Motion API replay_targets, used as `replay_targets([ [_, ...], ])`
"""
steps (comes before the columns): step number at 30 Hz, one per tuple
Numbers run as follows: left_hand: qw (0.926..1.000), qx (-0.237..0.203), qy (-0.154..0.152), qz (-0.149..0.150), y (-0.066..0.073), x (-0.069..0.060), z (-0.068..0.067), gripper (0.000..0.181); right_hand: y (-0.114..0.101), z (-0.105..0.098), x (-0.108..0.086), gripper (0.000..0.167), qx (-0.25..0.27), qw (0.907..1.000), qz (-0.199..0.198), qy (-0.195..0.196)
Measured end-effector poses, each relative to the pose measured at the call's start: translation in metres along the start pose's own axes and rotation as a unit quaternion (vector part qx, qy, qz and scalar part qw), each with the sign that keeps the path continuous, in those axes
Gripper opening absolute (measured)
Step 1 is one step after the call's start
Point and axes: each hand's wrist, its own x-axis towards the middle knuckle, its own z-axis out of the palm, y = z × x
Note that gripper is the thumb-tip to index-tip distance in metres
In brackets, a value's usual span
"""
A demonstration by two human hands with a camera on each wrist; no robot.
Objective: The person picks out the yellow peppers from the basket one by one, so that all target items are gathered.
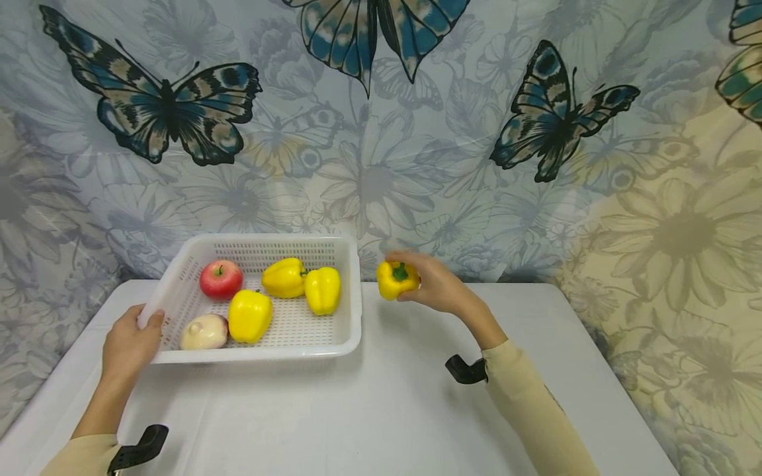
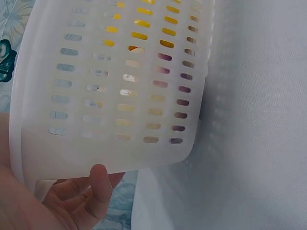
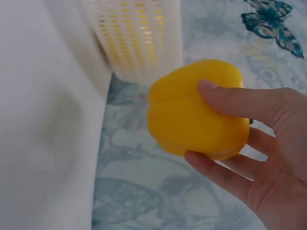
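My right hand (image 1: 437,285) grips a yellow bell pepper (image 1: 395,281) between thumb and fingers, just right of the white basket (image 1: 256,356). In the right wrist view the pepper (image 3: 196,112) shows its smooth side, with the thumb across it and fingers beneath. My left hand (image 1: 131,337) holds the basket's left end by its rim; in the left wrist view the thumb and fingers lie at the basket's corner. Inside the basket are a red apple (image 1: 221,279), a pale onion (image 1: 205,332) with a purplish side, and three yellow bell peppers (image 1: 251,316).
The basket stands on a white-covered table (image 1: 405,410), toward its back edge. Behind it hangs a floral cloth (image 1: 381,165) with large butterflies. A black strap-like piece (image 1: 466,369) sits at the right wrist, and another (image 1: 141,449) at the left.
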Motion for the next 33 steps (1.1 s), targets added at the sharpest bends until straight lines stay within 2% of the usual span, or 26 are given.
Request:
replay_targets([
  [10,1.0000,-0.004,0.002,-0.001,-0.004,0.000,0.000,0.059,0.028,0.011,-0.006,0.067,0.019,0.9994,0.027,-0.014],
  [14,1.0000,-0.006,0.005,-0.001,-0.003,-0.001,0.000,0.058,0.040,0.019,-0.009,0.068,0.038,0.9988,0.031,-0.003],
  [19,1.0000,-0.003,0.002,0.000,-0.001,-0.001,0.001,0.058,0.056,0.031,-0.013,0.071,0.040,0.9972,0.061,-0.013],
  [28,1.0000,-0.001,-0.001,-0.001,-0.001,-0.001,0.001,0.059,0.056,0.033,-0.012,0.071,0.047,0.9935,0.088,-0.056],
  [33,1.0000,-0.002,-0.001,0.000,-0.001,-0.001,0.001,0.059,0.053,0.027,-0.009,0.070,0.022,0.9919,0.093,-0.084],
])
